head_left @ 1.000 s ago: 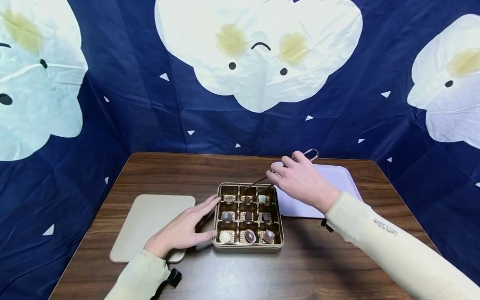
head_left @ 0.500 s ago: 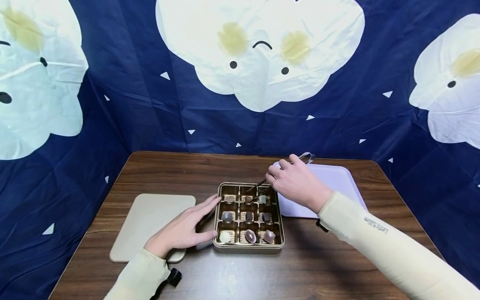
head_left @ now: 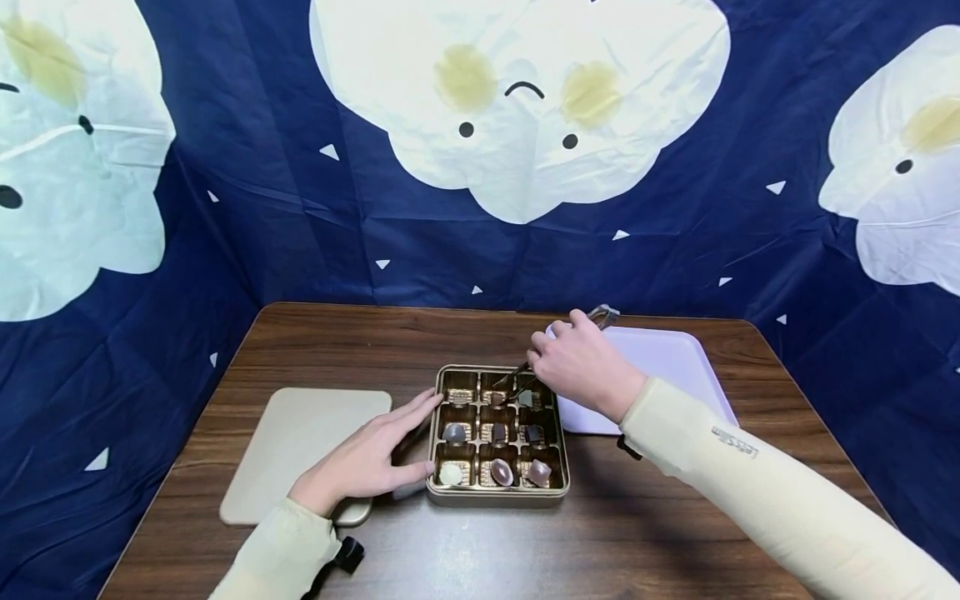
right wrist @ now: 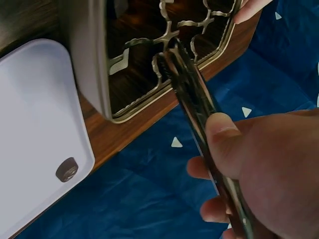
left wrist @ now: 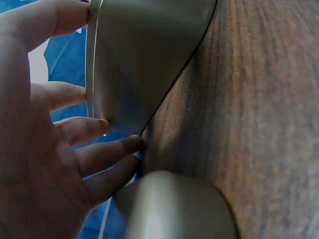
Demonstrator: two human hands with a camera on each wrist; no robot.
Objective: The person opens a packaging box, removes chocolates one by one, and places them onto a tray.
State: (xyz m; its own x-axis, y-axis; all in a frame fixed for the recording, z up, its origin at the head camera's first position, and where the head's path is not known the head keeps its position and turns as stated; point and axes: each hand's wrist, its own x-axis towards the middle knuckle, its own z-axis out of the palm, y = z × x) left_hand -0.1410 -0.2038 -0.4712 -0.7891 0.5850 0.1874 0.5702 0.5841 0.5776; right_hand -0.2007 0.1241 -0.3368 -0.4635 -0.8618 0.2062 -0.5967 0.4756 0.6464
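My right hand [head_left: 581,362] grips metal tongs [head_left: 604,315], with the thumb pressing on one arm in the right wrist view. The tongs' tips reach down into the back middle compartment of a gold tin [head_left: 495,500], at a small brown chocolate [head_left: 497,399]. Whether they pinch it is too small to tell. Several more chocolates sit in the other compartments, among them a pale round one [head_left: 451,473], a pink oval one [head_left: 501,472] and a grey dome [head_left: 453,432]. My left hand [head_left: 371,454] touches the tin's left side with fingers spread, holding nothing.
A lavender tray [head_left: 678,358] lies right of the tin, partly behind my right arm. One brown chocolate [right wrist: 67,170] rests on it in the right wrist view. Left of the tin is a beige lid-like plate [head_left: 300,433] on the wooden table [head_left: 337,342]. Blue cloth [head_left: 420,242] hangs behind.
My right hand has moved left and slightly down, and the tongs' arms have drawn closer together over the back middle compartment. My left hand has stayed at the tin's side.
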